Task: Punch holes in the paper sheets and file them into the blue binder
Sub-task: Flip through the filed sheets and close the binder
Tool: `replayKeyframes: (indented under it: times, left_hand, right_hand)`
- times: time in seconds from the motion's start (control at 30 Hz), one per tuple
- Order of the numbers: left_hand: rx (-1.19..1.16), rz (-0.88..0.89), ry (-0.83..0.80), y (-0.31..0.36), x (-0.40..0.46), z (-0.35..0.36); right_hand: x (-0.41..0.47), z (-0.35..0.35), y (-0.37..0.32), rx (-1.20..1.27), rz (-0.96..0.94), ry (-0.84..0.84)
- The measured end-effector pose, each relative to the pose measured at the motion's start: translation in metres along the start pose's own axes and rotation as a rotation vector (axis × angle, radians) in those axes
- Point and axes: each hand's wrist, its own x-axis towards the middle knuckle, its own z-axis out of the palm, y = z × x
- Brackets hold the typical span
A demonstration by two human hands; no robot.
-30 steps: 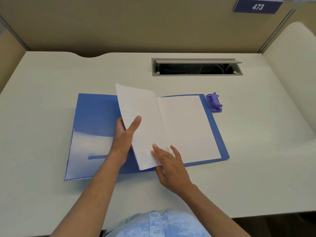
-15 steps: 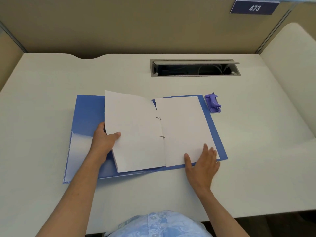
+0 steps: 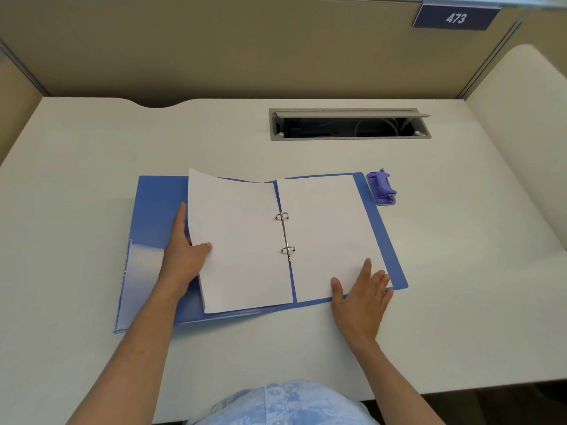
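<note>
Working over the wide white desk (image 3: 92,179), keep the open blue plastic binder (image 3: 159,210) flat near its front edge. Your left hand (image 3: 184,256) grasps the turned white paper sheet (image 3: 239,240); lower it gently so the metal rings (image 3: 285,233) don't tear it. Your right hand (image 3: 362,292), flat and released, now rests at the filed stack (image 3: 325,234)'s near corner, further right than before.

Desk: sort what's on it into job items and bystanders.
Job:
binder, open flat
left sheet, held at its edge by the left hand
right sheet, pressed flat by the right hand
rings
punch, beside the binder

Bystanders:
cable hatch, lid raised
sign reading 473
partition
</note>
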Motion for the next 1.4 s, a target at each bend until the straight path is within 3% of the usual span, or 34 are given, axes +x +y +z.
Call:
replayKeyframes:
  times: [0.23, 0.43, 0.63, 0.8, 0.9, 1.07, 1.4]
  left_hand:
    - [0.039, 0.049, -0.006, -0.001, 0.0, 0.001]
    - [0.137, 0.095, 0.018, 0.002, -0.001, 0.004]
    - [0.099, 0.053, 0.013, 0.004, 0.0, 0.004]
    - [0.1, 0.077, 0.024, 0.015, -0.004, 0.005]
    - [0.103, 0.073, 0.033, 0.019, -0.005, 0.006]
    - [0.113, 0.076, 0.041, 0.021, -0.006, 0.006]
    - [0.128, 0.071, 0.049, 0.019, -0.007, 0.004]
  right_hand:
    - [-0.001, -0.003, -0.007, 0.085, -0.053, 0.029]
    - [-0.008, -0.024, -0.028, 0.738, 0.016, -0.021]
    - [-0.02, -0.047, -0.06, 1.163, -0.026, -0.045]
    - [-0.014, -0.057, -0.073, 1.52, 0.14, 0.015]
    - [-0.008, -0.064, -0.069, 1.52, 0.187, 0.084]
    - [-0.001, -0.071, -0.049, 1.248, 0.165, 0.255]
    - [-0.004, -0.075, -0.027, 0.894, 0.192, 0.286]
